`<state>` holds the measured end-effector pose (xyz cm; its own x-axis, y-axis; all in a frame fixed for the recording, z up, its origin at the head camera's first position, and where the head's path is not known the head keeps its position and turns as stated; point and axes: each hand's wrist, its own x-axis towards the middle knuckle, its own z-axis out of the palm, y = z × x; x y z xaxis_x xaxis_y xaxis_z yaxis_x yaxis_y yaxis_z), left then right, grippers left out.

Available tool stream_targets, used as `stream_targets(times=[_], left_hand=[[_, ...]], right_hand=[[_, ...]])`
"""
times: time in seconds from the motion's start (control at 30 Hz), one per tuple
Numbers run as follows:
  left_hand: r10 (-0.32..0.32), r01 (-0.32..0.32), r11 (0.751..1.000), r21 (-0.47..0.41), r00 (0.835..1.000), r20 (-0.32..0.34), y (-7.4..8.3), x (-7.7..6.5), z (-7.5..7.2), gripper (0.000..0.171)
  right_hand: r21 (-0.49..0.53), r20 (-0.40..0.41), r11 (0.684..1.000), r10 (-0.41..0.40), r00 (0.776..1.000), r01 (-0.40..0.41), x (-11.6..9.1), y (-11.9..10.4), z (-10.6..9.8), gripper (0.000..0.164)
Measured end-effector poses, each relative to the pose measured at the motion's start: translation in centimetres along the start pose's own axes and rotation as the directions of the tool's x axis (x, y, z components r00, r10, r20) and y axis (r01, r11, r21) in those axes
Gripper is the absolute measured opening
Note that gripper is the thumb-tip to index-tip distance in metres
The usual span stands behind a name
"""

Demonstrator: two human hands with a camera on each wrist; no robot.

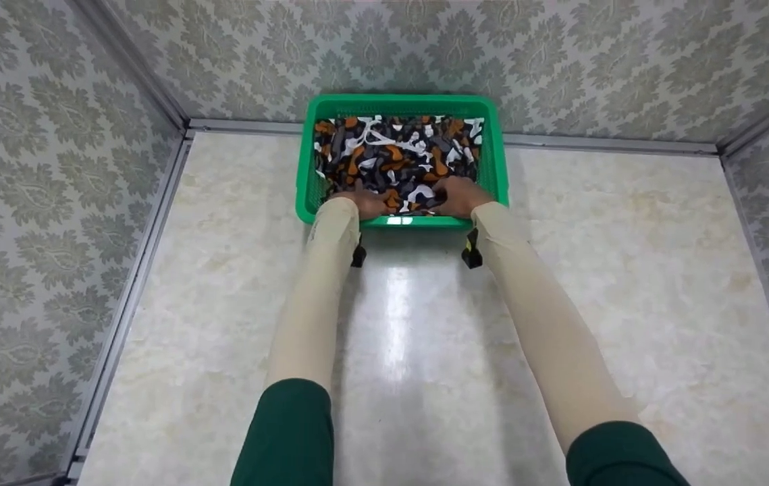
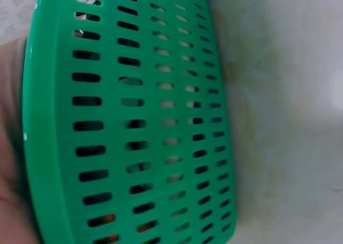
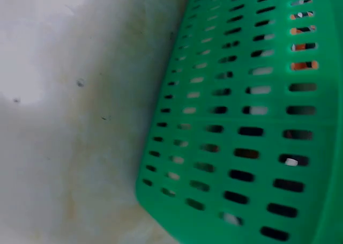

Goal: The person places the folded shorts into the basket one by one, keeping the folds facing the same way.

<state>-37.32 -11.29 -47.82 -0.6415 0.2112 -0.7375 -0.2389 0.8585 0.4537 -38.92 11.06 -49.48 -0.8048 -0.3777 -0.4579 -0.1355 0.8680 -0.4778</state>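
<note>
Both hands, the left hand (image 1: 365,202) and the right hand (image 1: 460,196), lay on the patterned cloth (image 1: 398,155) inside the green basket (image 1: 400,106) at the table's far edge, fingers seemingly gripping it, so lifting it out probably needed a firm hold.

Two long arms run up from the bottom of the frame toward its centre, each in a close-fitting, pale beige sleeve that reaches to the wrist. Dark green cuffs or upper sleeves (only their ends show) sit at the lower edge, left and right of centre. Under each wrist hangs a small black fitting; the right one carries a yellow patch. The left hand (image 1: 365,202) and right hand (image 1: 460,196) are bare.
</note>
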Motion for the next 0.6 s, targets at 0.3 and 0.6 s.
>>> stream_targets(times=[0.3,0.6], left_hand=[[0.314,-0.364,0.926,0.102,0.59,-0.744,-0.2,0.9,5.8,0.038],[0.123,-0.661,0.298,-0.689,0.742,-0.659,2.0,-2.4,9.2,0.02]], right_hand=[[0.253,-0.453,0.898,-0.219,0.864,0.361,-1.6,0.3,2.8,0.032],[0.499,-0.475,0.701,-0.269,0.838,0.509,-6.5,1.5,2.9,0.026]])
